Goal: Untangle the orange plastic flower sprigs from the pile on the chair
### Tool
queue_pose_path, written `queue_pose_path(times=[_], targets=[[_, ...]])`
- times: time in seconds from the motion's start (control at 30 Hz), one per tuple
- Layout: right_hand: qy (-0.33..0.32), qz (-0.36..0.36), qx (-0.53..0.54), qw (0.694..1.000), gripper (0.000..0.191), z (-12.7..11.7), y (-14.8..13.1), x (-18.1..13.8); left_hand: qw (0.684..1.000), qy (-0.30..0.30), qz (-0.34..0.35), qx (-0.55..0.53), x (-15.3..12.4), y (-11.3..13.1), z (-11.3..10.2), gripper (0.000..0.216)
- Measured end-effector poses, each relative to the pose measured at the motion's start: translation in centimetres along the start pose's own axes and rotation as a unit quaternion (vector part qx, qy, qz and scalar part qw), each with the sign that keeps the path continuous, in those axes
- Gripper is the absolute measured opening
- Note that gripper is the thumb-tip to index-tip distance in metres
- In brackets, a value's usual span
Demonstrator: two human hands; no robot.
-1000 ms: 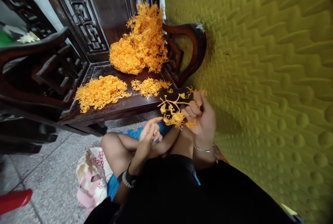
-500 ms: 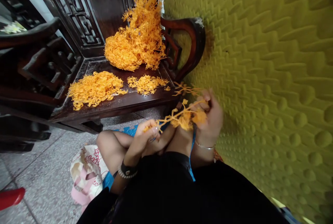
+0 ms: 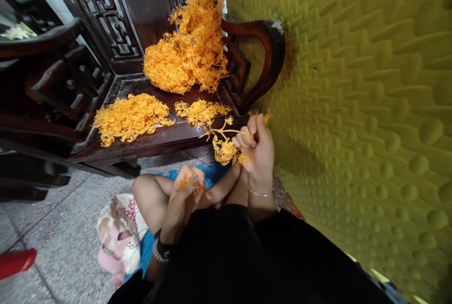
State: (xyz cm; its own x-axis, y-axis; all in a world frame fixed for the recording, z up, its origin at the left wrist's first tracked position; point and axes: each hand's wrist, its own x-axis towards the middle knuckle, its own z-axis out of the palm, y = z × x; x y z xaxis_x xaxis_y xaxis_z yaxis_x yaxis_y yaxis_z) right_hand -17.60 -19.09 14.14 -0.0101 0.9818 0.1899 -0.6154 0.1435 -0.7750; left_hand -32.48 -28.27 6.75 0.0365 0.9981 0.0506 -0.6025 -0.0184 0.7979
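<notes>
In my right hand (image 3: 259, 153) is a thin orange branched stem (image 3: 226, 131), pinched near its thicker end. It looks like plastic, and small curly flower pieces (image 3: 224, 151) hang below it by the palm. Lower and to the left, over my lap, my left hand (image 3: 187, 188) is curled around small orange flower pieces (image 3: 185, 182); some of them show between the fingers. The two hands are apart. Closest to the stem's tip is a small pile of orange flower pieces (image 3: 201, 112) on the dark wooden chair seat (image 3: 169, 137).
A larger flat heap of orange pieces (image 3: 132, 118) lies on the seat's left. Behind, a tall tangled orange mass (image 3: 192, 45) leans against the chair back. The curved armrest (image 3: 273, 59) and yellow textured wall (image 3: 353, 83) bound the right. A cloth bag (image 3: 122, 228) sits on the floor.
My left hand has let go of the stem's end and dropped down and left, with orange bits in it. My right hand has moved left and up with the stem.
</notes>
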Motion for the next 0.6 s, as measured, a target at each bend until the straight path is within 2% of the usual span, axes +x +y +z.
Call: queue_pose_path(times=[0.1, 0.27, 0.4, 0.53, 0.6], targets=[[-0.012, 0.036, 0.018, 0.999, 0.043, -0.3, 0.3, -0.4, 0.999, -0.013, -0.031, -0.015, 1.3, -0.5, 0.7, 0.014], [-0.033, 0.055, 0.014, 0.998, 0.042, -0.5, 0.3, -0.8, 0.997, -0.044, -0.066, 0.026, 2.2, -1.5, 1.1, 0.031], [-0.064, 0.086, -0.004, 0.994, 0.042, -0.5, 0.7, -1.0, 0.994, -0.055, -0.013, 0.093, 3.1, -2.0, 1.2, 0.047], [-0.098, 0.141, -0.033, 0.985, 0.042, -1.1, 0.6, -1.0, 0.977, -0.012, 0.032, 0.213, 3.4, -2.1, 1.4, 0.032], [-0.074, 0.128, -0.026, 0.989, 0.044, -1.5, 0.4, -0.5, 0.962, -0.008, 0.043, 0.269, 2.8, -2.0, 1.4, 0.030]])
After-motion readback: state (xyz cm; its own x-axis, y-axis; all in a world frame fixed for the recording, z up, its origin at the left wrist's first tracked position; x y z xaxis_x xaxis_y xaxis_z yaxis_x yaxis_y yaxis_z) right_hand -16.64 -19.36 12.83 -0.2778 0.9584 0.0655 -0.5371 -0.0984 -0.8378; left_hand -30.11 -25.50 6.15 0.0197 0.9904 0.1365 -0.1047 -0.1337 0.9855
